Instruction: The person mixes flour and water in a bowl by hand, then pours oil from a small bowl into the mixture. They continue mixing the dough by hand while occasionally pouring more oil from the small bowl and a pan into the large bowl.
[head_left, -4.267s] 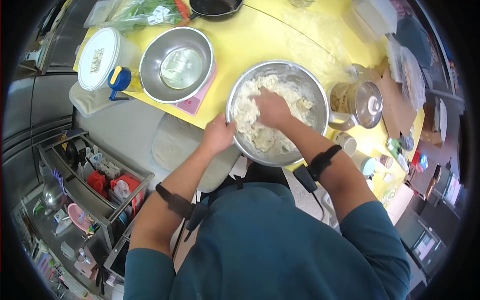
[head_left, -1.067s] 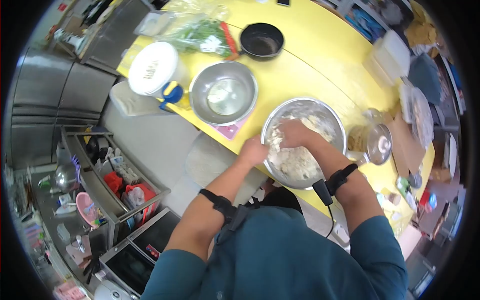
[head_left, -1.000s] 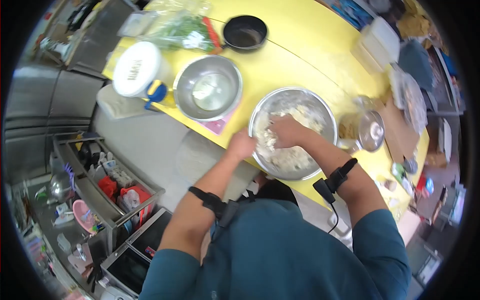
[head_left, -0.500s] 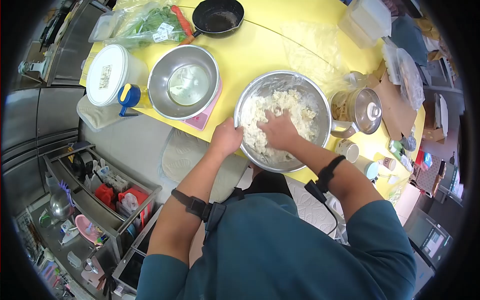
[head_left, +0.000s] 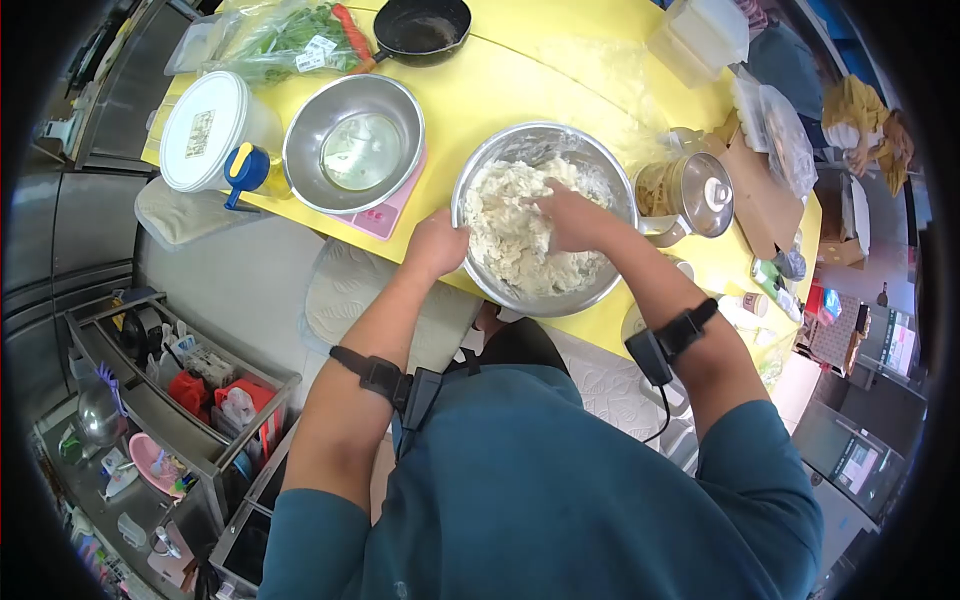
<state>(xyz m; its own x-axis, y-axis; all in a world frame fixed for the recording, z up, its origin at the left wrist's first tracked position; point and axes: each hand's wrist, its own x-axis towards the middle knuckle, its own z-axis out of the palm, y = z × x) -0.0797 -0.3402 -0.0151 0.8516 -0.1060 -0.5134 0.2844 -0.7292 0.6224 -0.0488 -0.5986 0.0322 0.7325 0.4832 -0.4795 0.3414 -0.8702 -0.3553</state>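
Observation:
A steel mixing bowl [head_left: 625,180] stands at the front of the yellow table, holding crumbly, pale dough [head_left: 510,250]. Flour clings to its inner wall. My left hand [head_left: 438,243] is closed on the bowl's left rim. Inside the bowl, my right hand [head_left: 578,220] presses into the upper right of the dough, with its fingers curled into it and their tips partly hidden. Left of it, a second steel bowl [head_left: 300,165] with clear liquid in the bottom rests on a pink kitchen scale [head_left: 378,220].
On the yellow table [head_left: 520,75] are a white lidded tub [head_left: 200,130], a blue-capped bottle [head_left: 247,170], a black frying pan [head_left: 422,30], bagged greens [head_left: 290,45] and a lidded glass pot [head_left: 690,195]. An open drawer [head_left: 190,385] is at lower left. Another person [head_left: 868,125] is at far right.
My right hand has lifted slightly and drawn its spread fingers together in the dough, which looks more gathered. My left hand stays on the rim. The whole view has shifted a little.

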